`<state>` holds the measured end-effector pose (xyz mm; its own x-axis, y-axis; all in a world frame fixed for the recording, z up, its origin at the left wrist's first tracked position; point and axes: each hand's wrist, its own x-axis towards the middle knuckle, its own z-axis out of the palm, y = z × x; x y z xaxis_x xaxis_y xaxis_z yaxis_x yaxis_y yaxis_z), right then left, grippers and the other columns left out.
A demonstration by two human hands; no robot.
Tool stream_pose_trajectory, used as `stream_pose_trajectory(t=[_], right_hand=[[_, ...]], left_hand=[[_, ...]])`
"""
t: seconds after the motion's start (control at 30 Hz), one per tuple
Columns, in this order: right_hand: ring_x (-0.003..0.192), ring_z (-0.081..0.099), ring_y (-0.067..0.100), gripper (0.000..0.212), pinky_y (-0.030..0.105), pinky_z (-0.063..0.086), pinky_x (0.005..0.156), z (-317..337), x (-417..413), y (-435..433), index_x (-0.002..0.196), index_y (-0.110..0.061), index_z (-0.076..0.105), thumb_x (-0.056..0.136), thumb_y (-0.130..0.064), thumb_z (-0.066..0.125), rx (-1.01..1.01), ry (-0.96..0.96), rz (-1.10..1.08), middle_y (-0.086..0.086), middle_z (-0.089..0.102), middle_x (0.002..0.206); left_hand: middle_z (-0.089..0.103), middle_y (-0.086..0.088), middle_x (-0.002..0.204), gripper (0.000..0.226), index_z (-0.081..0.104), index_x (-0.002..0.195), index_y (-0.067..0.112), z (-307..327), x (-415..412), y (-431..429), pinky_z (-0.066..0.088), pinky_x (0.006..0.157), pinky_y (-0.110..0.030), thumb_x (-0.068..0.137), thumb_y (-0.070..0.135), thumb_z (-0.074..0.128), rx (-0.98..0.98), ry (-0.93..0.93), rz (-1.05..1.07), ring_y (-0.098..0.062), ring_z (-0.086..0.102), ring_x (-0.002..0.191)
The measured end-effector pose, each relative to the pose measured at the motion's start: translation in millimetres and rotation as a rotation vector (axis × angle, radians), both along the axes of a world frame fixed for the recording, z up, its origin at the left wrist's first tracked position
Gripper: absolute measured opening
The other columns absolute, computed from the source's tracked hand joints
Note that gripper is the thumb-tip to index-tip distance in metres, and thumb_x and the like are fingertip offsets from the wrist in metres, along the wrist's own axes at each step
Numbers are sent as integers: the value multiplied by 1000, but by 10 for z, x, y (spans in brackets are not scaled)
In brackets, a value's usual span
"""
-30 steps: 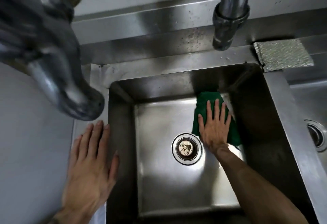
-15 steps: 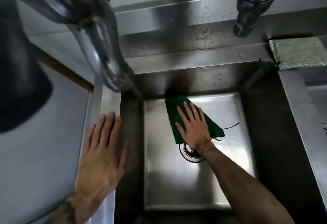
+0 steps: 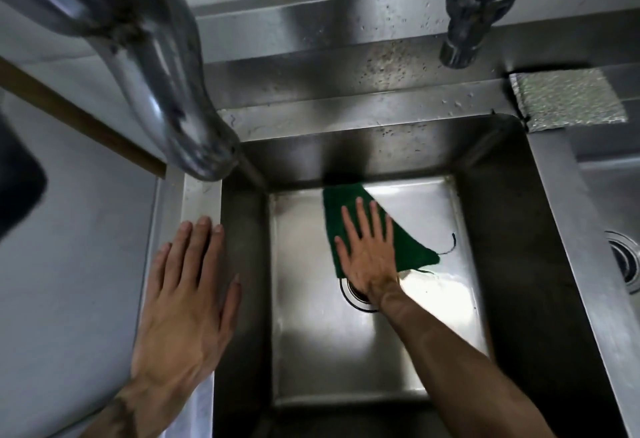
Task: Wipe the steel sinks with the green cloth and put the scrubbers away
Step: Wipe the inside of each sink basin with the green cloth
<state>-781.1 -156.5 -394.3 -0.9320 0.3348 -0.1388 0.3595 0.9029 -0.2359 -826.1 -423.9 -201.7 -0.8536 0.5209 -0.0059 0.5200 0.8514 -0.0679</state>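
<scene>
While my right hand point(image 3: 369, 250) presses flat, fingers spread, on the green cloth point(image 3: 401, 240) at the sink point(image 3: 381, 361) floor's far end, its wrist half hides the drain point(image 3: 353, 297); my left hand point(image 3: 187, 302) lies spread on the rim.

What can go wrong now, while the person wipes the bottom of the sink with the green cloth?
1. The green cloth trails loose threads and the right hand presses it flat beside the drain; a thread might snag there.
2. The head is close under the faucet spout, so rising could bump it.
3. The left hand leans on the sink rim, which may be slippery if wet.
</scene>
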Motion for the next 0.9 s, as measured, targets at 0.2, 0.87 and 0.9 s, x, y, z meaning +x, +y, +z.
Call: stream_pose_trajectory(t=[0.2, 0.87, 0.9], right_hand=[[158, 2, 33, 67, 58, 13, 126, -4, 356, -530, 162, -26, 21, 103, -57, 31, -47, -40, 473, 8, 11, 171], [149, 35, 37, 50, 49, 20, 122, 475, 1568, 543, 144, -14, 52, 102, -37, 40, 54, -293, 181, 16, 49, 152], [146, 39, 40, 50, 50, 21, 120, 494, 1637, 570, 141, -12, 56, 100, -36, 38, 76, -325, 185, 18, 52, 149]], left_hand=[[32, -16, 171, 72, 33, 162, 6, 26, -1, 7, 21, 131, -52, 104, 46, 35, 1, 1, -6, -32, 24, 161], [35, -24, 168, 71, 36, 159, -1, 24, -11, -4, 23, 128, -58, 103, 42, 33, 48, 19, -55, -42, 29, 158], [36, -25, 167, 71, 36, 159, -1, 27, -6, -2, 24, 128, -58, 103, 41, 33, 47, 26, -55, -42, 31, 158]])
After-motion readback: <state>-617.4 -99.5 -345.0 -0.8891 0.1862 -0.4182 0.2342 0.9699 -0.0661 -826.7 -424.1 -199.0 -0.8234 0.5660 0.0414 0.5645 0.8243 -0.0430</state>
